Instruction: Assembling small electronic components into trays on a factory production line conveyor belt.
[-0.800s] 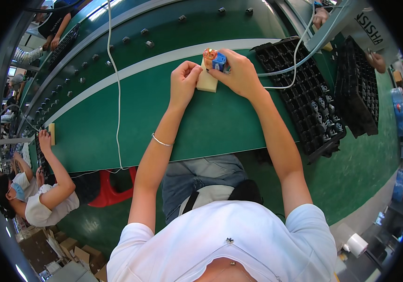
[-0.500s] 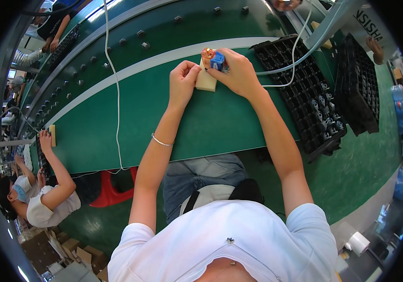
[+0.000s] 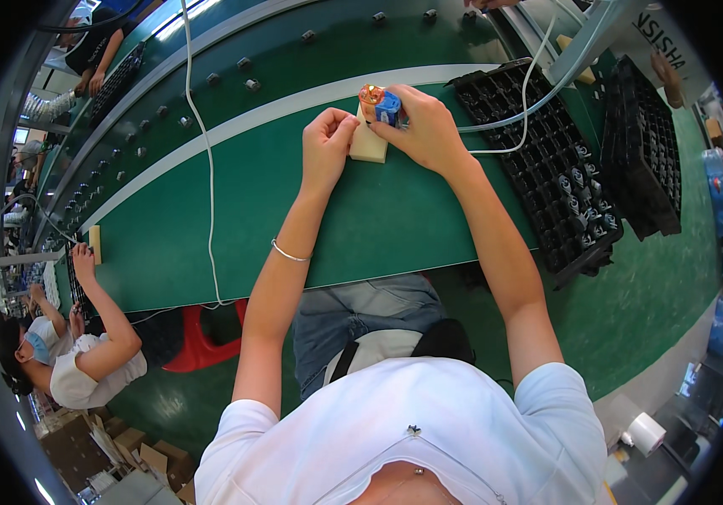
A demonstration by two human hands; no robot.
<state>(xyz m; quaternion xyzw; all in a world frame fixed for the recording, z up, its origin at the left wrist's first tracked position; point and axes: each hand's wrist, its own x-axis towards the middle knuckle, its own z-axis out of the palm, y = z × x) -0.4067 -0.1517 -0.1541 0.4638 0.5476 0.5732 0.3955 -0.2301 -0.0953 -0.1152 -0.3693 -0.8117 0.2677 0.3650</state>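
Observation:
My right hand (image 3: 425,126) grips a small blue part (image 3: 387,108) with an orange coil end (image 3: 370,93), held just above a cream block (image 3: 368,146) on the green worktable (image 3: 235,227). My left hand (image 3: 326,147) is curled with its fingertips pinched against the part and the block's left side. A thin silver bracelet (image 3: 288,252) sits on my left forearm. The lower side of the part is hidden behind my fingers.
A black compartment tray (image 3: 546,168) with several small dark parts lies right of my hands, with a second black tray (image 3: 643,151) beyond it. A white cable (image 3: 206,168) crosses the table on the left. A seated person (image 3: 83,353) works at the left, beside a red stool (image 3: 201,341).
Both hands stay at the block with the blue part. Only small finger shifts show.

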